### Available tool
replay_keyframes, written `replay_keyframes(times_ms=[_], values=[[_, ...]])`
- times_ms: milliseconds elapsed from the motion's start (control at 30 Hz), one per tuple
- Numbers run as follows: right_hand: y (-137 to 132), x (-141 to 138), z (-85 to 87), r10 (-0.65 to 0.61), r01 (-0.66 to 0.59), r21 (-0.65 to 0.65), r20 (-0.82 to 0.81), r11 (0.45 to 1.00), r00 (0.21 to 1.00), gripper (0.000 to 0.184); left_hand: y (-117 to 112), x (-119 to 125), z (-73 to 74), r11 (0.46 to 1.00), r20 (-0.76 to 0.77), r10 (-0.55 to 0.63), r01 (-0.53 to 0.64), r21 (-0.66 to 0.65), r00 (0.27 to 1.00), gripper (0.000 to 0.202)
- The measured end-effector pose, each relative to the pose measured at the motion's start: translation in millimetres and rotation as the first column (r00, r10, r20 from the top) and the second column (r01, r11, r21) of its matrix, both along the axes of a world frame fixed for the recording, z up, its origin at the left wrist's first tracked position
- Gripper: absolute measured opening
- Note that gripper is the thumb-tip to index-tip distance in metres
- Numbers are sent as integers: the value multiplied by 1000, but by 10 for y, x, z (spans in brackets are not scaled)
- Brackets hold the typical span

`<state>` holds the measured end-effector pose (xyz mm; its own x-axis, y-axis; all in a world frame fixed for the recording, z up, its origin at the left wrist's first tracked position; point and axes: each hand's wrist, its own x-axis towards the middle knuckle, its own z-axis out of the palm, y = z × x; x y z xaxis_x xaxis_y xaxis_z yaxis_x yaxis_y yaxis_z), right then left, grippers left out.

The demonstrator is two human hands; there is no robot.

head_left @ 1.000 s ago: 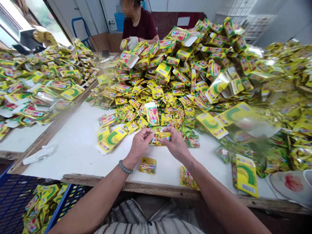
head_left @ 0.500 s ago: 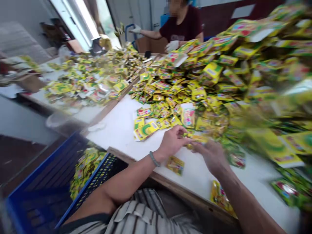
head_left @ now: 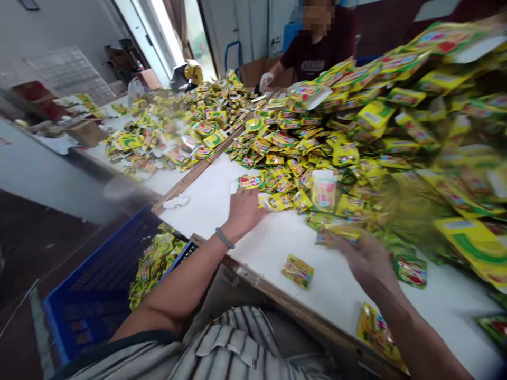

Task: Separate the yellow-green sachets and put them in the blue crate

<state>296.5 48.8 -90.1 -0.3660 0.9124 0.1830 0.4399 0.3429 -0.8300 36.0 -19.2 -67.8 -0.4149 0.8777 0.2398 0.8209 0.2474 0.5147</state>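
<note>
My left hand (head_left: 244,210), with a bracelet at the wrist, lies over small yellow packets at the front left of the pile. Its fingers are stretched forward, and the fingertips are partly hidden. A red-and-green packet (head_left: 250,182) lies just beyond them. My right hand (head_left: 366,258) is closed on a yellow sachet (head_left: 344,231), held low over the white table (head_left: 261,240). Between my hands and nearer to me, a single yellow sachet (head_left: 298,271) lies flat. Another yellow packet (head_left: 374,330) lies at the table edge beside my right forearm.
A large packet heap (head_left: 356,126) rises at the right. Beyond a wooden divider (head_left: 198,166) lies another heap (head_left: 158,129). At lower left stands a blue crate (head_left: 95,279) with packets inside. A person in a dark shirt (head_left: 317,63) and white glove works opposite.
My left hand has parted from my right hand and moved left onto the yellow packets. My right hand keeps the sachet. The co-worker's gloved hand has come nearer the heap.
</note>
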Motion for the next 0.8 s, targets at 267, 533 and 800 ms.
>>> replay_keyframes(times_ms=[267, 533, 800], values=[[-104, -114, 126, 37, -36, -17, 58, 999, 998, 25, -153, -262, -209, 963, -220, -154, 96, -253, 963, 47], [-143, -110, 209, 59, -62, -59, -50, 996, 997, 23, -114, 70, -213, 952, -338, -231, 141, -271, 912, 76], [-142, -80, 238, 57, -137, -274, -280, 952, 958, 27, 29, 114, 1, 982, 295, -154, 180, -64, 943, 62]])
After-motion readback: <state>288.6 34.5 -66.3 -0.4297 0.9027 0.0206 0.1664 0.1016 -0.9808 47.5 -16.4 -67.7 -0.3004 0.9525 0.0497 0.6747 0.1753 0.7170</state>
